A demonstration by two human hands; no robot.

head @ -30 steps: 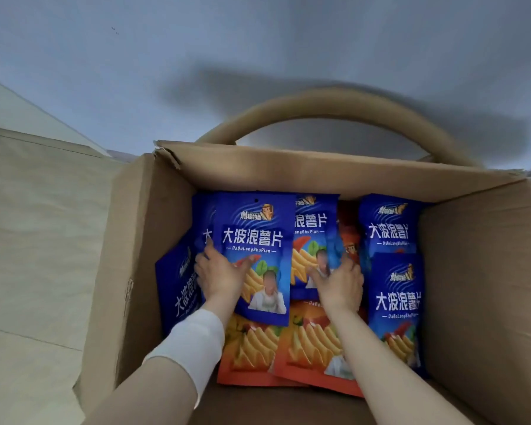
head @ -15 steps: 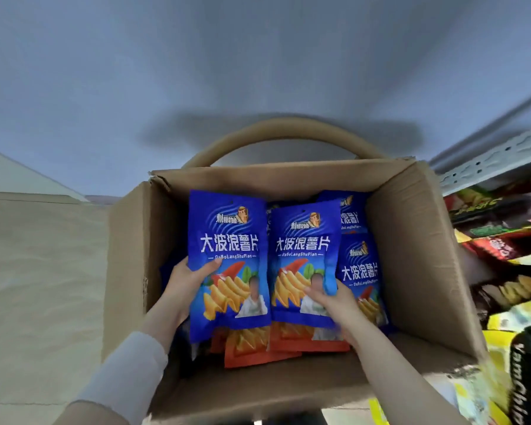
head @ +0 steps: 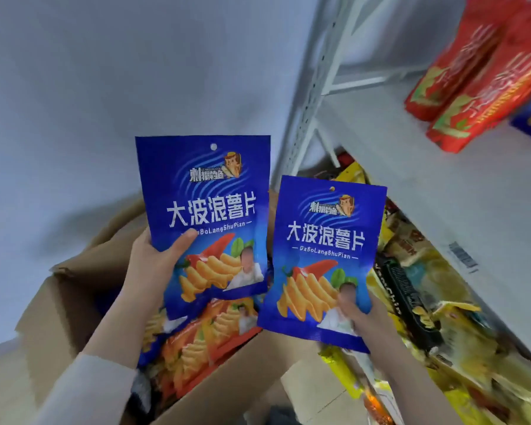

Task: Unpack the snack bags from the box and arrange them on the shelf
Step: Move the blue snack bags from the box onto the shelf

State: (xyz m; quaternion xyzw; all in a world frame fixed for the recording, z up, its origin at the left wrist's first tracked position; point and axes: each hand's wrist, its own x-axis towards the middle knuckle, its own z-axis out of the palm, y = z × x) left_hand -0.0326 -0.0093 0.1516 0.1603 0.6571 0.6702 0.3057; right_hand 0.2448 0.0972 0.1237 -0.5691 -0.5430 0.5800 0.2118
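My left hand (head: 154, 265) grips one blue chip bag (head: 209, 207), and my right hand (head: 364, 317) pinches a second blue chip bag (head: 322, 256) by its lower corner, both above the cardboard box (head: 59, 305). Neither is on the shelf (head: 411, 185) yet (red packs (head: 472, 75) sit there). Orange chip bags (head: 203, 335) lie in the box, so I judge much is left.

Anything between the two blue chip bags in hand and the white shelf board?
Nothing visible. The blue chip bag in the left hand and its twin in the right hand face a bare stretch of white shelf board; red snack bags lie farther along it.
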